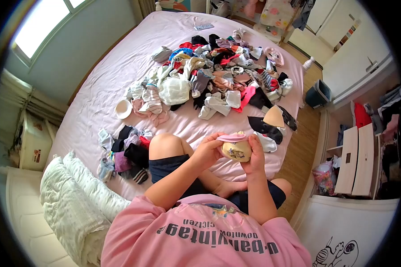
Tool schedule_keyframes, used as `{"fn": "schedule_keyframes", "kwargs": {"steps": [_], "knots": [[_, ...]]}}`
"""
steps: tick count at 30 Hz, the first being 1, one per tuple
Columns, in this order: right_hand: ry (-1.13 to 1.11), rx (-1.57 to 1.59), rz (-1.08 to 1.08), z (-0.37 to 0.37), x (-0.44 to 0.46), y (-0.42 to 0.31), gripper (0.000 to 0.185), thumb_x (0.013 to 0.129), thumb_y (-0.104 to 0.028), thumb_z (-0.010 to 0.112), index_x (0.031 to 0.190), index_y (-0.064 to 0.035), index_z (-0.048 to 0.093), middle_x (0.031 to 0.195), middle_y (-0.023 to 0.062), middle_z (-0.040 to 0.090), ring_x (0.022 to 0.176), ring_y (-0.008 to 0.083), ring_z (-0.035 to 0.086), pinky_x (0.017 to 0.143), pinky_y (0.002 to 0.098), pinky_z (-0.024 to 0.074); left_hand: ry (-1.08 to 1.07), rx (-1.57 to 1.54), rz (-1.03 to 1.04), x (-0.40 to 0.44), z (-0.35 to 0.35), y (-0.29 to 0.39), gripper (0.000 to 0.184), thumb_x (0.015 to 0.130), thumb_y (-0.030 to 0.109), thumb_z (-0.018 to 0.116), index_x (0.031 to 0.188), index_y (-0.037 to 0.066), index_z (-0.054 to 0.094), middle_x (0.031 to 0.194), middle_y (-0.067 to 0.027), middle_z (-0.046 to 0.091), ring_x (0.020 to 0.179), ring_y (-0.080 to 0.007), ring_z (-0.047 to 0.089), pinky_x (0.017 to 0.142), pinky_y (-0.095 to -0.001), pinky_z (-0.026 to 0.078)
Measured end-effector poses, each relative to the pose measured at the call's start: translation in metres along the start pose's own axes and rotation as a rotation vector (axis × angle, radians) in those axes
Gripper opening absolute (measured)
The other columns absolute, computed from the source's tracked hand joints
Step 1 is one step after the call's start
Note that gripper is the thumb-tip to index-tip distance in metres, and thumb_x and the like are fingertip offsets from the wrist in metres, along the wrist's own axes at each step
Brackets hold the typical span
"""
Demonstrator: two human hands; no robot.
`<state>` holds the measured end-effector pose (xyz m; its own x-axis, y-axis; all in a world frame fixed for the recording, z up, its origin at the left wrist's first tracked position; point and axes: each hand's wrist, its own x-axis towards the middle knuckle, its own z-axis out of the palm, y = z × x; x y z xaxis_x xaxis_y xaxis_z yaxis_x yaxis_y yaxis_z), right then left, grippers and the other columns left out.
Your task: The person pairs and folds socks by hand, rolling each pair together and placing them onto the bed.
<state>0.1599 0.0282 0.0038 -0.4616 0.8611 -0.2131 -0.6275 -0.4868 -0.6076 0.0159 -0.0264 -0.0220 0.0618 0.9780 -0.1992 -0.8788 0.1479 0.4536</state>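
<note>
Above my crossed legs, both hands hold a small bundled pale-yellow sock [236,150] with a pink edge and a dark printed figure. My left hand [206,152] pinches its pink edge on the left side. The fingers of my right hand [255,155] are closed around its right side, with the thumb near the top. Just beyond my knees spreads a big heap of mixed socks and small clothes [218,75]. A smaller pile of bundled socks [127,153] lies left of my left knee.
A beige cup-shaped pad [274,116] rests on black cloth at the right bed edge. Another pale round pad [123,109] lies left of the heap. A folded quilt [71,209] is at my left. Open drawers [354,160] and a dark bin [318,94] stand to the right.
</note>
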Motion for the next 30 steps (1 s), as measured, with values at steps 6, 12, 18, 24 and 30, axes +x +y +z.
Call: {"fn": "schedule_keyframes", "kwargs": {"steps": [6, 12, 18, 24, 30], "knots": [[-0.001, 0.028, 0.011, -0.001, -0.002, 0.0, 0.009, 0.084, -0.011, 0.051, 0.076, -0.0095, 0.052, 0.071, 0.0023, 0.057, 0.064, 0.012, 0.057, 0.056, 0.0256, 0.0481, -0.016, 0.069, -0.057, -0.005, 0.004, 0.004, 0.025, 0.08, 0.004, 0.044, 0.104, -0.003, 0.048, 0.099, -0.0144, 0.058, 0.086, -0.0216, 0.059, 0.079, -0.0334, 0.047], [0.021, 0.032, 0.113, 0.005, -0.001, 0.006, 0.009, 0.084, -0.014, 0.052, 0.076, -0.0106, 0.052, 0.065, -0.0005, 0.053, 0.058, 0.0094, 0.055, 0.054, 0.0243, 0.047, -0.142, 0.067, -0.131, -0.007, -0.002, 0.004, 0.027, 0.073, 0.005, 0.046, 0.097, -0.005, 0.051, 0.092, -0.0141, 0.06, 0.084, -0.0195, 0.059, 0.077, -0.0299, 0.046], [-0.058, -0.073, 0.162, 0.002, 0.004, 0.005, 0.012, 0.085, -0.018, 0.052, 0.076, -0.0106, 0.051, 0.064, -0.0012, 0.052, 0.057, 0.0073, 0.054, 0.052, 0.0216, 0.0454, -0.279, 0.19, -0.188, -0.016, 0.003, 0.006, 0.027, 0.077, 0.006, 0.048, 0.101, -0.004, 0.052, 0.09, -0.0104, 0.06, 0.084, -0.0176, 0.059, 0.076, -0.0275, 0.045], [-0.076, -0.106, 0.164, -0.015, 0.009, 0.014, 0.019, 0.087, -0.028, 0.049, 0.086, -0.009, 0.052, 0.073, 0.0025, 0.056, 0.062, 0.01, 0.056, 0.054, 0.0229, 0.0465, -0.131, 0.448, -0.043, -0.014, 0.009, -0.001, 0.027, 0.085, 0.014, 0.051, 0.109, 0.001, 0.052, 0.09, -0.0033, 0.059, 0.077, -0.0086, 0.056, 0.069, -0.021, 0.044], [-0.048, -0.132, 0.134, -0.023, -0.006, 0.013, 0.044, 0.087, -0.035, 0.049, 0.117, -0.005, 0.039, 0.11, 0.0082, 0.049, 0.101, 0.0152, 0.049, 0.08, 0.0273, 0.0446, 0.149, 0.9, 0.369, -0.007, 0.006, -0.009, 0.019, 0.086, 0.005, 0.05, 0.102, -0.001, 0.054, 0.079, -0.0018, 0.055, 0.068, -0.0074, 0.051, 0.062, -0.0214, 0.043]]}}
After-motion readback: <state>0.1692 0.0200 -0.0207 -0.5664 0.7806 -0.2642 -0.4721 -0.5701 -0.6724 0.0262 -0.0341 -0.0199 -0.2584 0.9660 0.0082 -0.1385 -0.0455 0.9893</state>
